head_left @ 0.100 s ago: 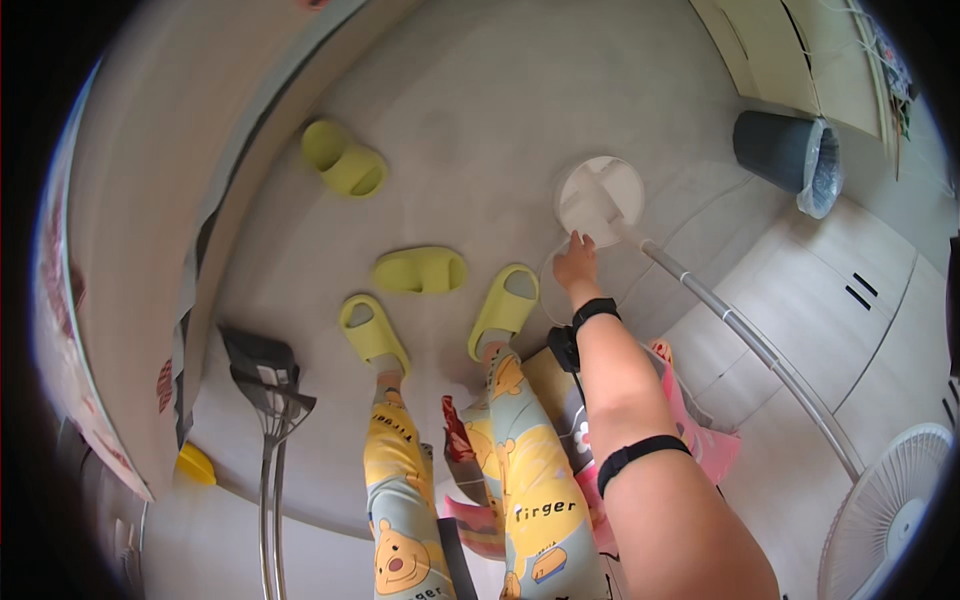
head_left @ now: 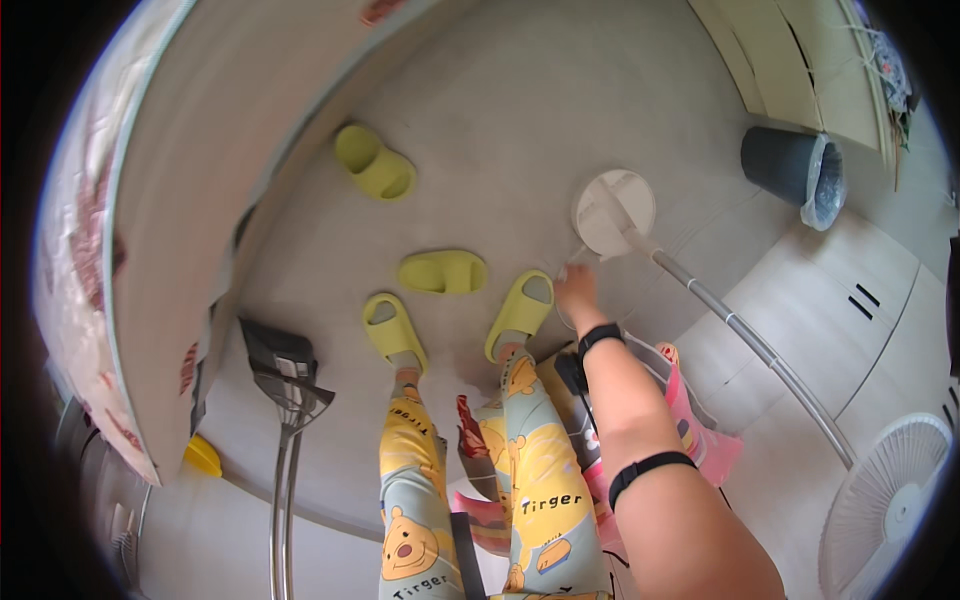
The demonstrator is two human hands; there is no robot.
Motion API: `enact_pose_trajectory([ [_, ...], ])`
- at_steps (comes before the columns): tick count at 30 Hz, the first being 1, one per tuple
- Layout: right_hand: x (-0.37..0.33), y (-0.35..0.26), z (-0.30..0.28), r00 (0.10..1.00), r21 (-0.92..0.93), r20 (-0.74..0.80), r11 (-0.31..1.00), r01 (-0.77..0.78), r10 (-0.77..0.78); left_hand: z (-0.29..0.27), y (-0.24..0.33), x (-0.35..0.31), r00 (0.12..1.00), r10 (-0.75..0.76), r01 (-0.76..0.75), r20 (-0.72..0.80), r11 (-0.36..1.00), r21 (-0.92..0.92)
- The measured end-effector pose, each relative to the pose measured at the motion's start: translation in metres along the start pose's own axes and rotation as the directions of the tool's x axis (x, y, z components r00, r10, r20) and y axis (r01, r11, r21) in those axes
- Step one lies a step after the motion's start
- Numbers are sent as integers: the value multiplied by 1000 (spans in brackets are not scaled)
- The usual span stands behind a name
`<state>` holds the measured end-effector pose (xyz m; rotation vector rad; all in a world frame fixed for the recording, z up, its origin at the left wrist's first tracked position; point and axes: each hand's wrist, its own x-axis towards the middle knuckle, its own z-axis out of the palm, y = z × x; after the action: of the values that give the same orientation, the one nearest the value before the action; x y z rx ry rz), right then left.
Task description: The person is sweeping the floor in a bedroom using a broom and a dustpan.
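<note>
Currently my right hand is low over the floor, just beside the round base of a white pedestal fan. Fingers: pointing away from me toward the base, blurred; I cannot tell how far they are open, nor whether they grip the thin white cord that curves past them. My left hand is out of view.

Fan, appearance: disc-shaped base, matt white, plastic-looking, with a broad raised bar across it; smooth, shiny silver tube rising from it, bowed by the lens; round head at lower right, its white grille finely ribbed in radiating lines. Base rests on the floor, ahead of me and to the right.

Surroundings: floor smooth, dull grey. Lime-green slippers on my feet, moulded, thick-soled, open-toed; a matching loose slipper lies ahead of them, another farther off. Dark grey bin, smooth-walled, with a crinkled clear liner over its rim. Pink bag beside my forearm, soft and creased. Black dustpan at left, on shiny metal handles.
</note>
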<state>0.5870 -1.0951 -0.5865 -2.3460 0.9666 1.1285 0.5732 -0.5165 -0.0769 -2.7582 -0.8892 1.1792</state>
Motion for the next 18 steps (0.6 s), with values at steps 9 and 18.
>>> enact_pose_trajectory([
  [9, -191, -152, -54, 917, 263, 169, 913, 313, -362, -39, -31, -18, 995, 63, -79, -74, 967, -242],
  [18, -380, -309, -156, 636, 269, 88, 633, 726, -767, -85, -41, -20, 979, 172, -21, 109, 620, -785],
])
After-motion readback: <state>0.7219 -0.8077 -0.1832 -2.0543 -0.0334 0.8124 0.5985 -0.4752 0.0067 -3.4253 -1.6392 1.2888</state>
